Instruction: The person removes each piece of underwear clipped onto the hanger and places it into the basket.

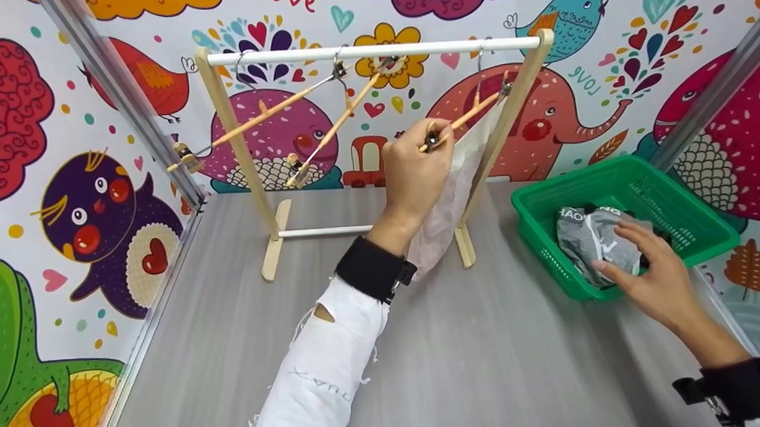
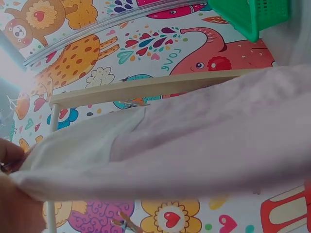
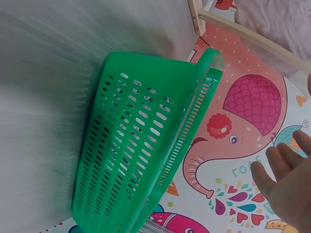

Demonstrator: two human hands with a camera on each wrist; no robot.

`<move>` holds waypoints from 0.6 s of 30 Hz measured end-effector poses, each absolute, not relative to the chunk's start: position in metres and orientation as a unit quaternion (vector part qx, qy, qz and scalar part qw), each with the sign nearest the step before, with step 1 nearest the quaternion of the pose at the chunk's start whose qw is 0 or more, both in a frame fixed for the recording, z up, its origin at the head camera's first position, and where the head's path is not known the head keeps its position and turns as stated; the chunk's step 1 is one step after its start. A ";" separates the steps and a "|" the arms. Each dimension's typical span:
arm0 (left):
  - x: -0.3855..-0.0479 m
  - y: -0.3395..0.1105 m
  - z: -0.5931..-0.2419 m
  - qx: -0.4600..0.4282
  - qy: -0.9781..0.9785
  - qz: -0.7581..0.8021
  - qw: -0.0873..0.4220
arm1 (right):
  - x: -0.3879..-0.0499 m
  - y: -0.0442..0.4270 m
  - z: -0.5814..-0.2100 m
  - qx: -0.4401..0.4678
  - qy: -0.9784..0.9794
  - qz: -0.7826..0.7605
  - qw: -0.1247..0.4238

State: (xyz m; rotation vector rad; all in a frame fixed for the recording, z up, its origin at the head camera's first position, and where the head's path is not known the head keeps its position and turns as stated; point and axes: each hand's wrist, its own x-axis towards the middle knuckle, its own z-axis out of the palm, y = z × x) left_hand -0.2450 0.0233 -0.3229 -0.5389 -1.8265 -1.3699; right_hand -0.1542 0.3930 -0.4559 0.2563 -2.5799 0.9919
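Observation:
My left hand [image 1: 420,170] pinches the clip [image 1: 432,139] at the near end of the rightmost wooden hanger [image 1: 472,113]. From that hanger drapes a pale pink and white cloth garment [image 1: 447,204], its far corner at the other clip. The left wrist view shows the garment [image 2: 204,141] stretching away from the fingertips at the left edge. My right hand [image 1: 655,275], its fingers spread, is over the near side of a green basket [image 1: 549,260]. Beneath it is a grey garment [image 1: 596,236] with white lettering; contact cannot be made out.
A small wooden rack with a white top bar [image 1: 373,50] stands on the grey table [image 1: 488,350]. Two more clip hangers, one on the left [image 1: 267,116] and one in the middle [image 1: 338,125], hang from it without garments. Patterned walls enclose the table.

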 end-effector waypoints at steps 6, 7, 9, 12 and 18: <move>-0.243 0.022 -0.322 -0.221 -0.708 -0.537 0.403 | -0.154 0.395 -0.459 0.087 -0.913 0.359 0.174; -0.242 0.021 -0.321 -0.223 -0.705 -0.538 0.405 | -0.153 0.395 -0.459 0.086 -0.914 0.358 0.173; -0.241 0.018 -0.319 -0.224 -0.699 -0.542 0.408 | -0.154 0.394 -0.459 0.085 -0.914 0.355 0.175; -0.240 0.012 -0.318 -0.227 -0.692 -0.542 0.419 | -0.153 0.393 -0.458 0.086 -0.913 0.356 0.182; -0.235 -0.001 -0.322 -0.232 -0.668 -0.547 0.448 | -0.151 0.391 -0.457 0.085 -0.910 0.360 0.190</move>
